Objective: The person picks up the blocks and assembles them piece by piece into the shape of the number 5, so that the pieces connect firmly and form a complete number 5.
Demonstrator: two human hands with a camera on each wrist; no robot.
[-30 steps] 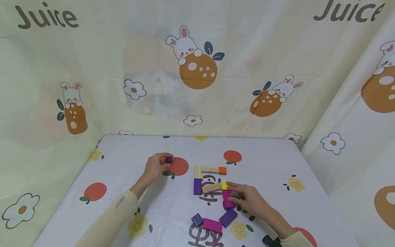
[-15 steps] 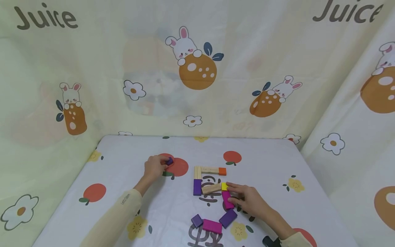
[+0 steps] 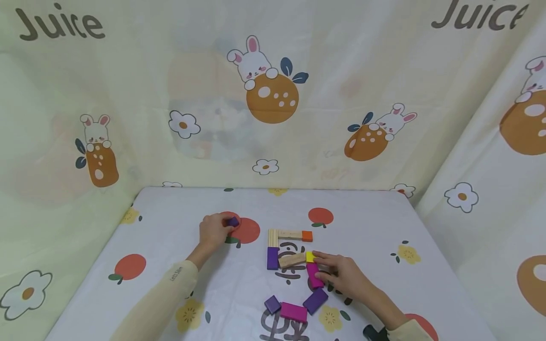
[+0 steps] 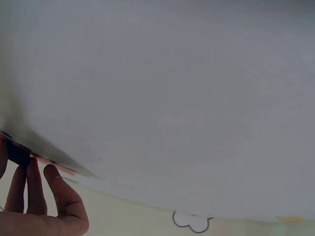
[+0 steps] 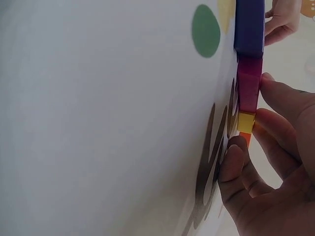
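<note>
My left hand [image 3: 213,232] pinches a small purple block [image 3: 233,221] at the fingertips, over the printed red fruit at the left of the layout. The left wrist view shows this block [image 4: 18,155] as dark between the fingers. My right hand [image 3: 347,277] rests at the right side of the layout. Its relaxed fingers touch the yellow block [image 3: 310,256] and the magenta block [image 3: 314,274] below it. In the right wrist view, one fingertip meets the magenta block [image 5: 249,83], another the yellow block [image 5: 246,122], while the other fingers lie low by the cloth.
The curved row also has plain wood blocks [image 3: 291,234], an orange block [image 3: 307,236], a purple block [image 3: 272,258], a slanted purple block [image 3: 315,301], a flat magenta block [image 3: 293,312] and a small purple block [image 3: 272,305]. A printed cloth [image 3: 170,246] covers the table.
The small purple block has turned in my left fingers, which have shifted slightly around it. My right hand and the laid-out blocks have stayed put.
</note>
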